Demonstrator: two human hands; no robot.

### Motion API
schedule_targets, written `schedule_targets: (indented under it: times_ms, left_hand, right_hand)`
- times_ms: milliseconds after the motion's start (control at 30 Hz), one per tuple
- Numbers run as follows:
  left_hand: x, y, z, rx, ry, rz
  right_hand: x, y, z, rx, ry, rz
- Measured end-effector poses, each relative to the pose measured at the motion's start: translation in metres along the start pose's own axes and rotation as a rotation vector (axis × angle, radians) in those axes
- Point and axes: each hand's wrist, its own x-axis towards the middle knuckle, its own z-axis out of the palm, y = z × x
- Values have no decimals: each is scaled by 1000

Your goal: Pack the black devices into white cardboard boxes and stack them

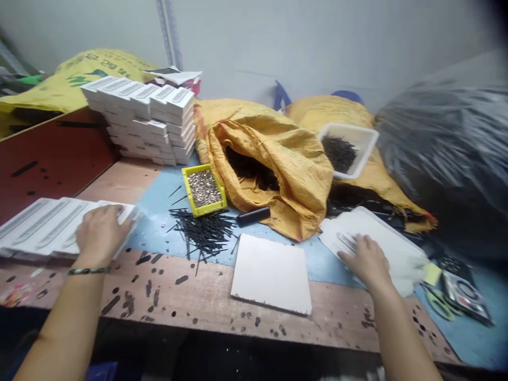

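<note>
The left hand (pixel 102 235), fingers extended and not clenched, rests on grooved white boards (pixel 43 227). Loose black pins (pixel 202 231) lie at its 3 o'clock, closer than to the right hand (pixel 367 259), whose relaxed fingers (pixel 349 255) lie on a white sheet (pixel 381 225).

White trays (pixel 39 227) matt; sack (pixel 270 180) woven plastic, rough.
</note>
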Motion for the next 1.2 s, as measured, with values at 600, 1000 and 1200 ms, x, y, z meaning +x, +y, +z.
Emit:
schedule_targets:
  times_ms: [600,1000,1200]
  left_hand:
    - [-125,247,27,-1423,-730,591]
    - [-123,213,4,-959,-419,568]
    - [-120,209,9,-714,-43,701]
  right_hand:
    - [-93,-165,-29,1125,-174,-290]
    - [-104,-197,-42,1380,-477,-367]
    - [-104,-186,-43,1134,-387,-330]
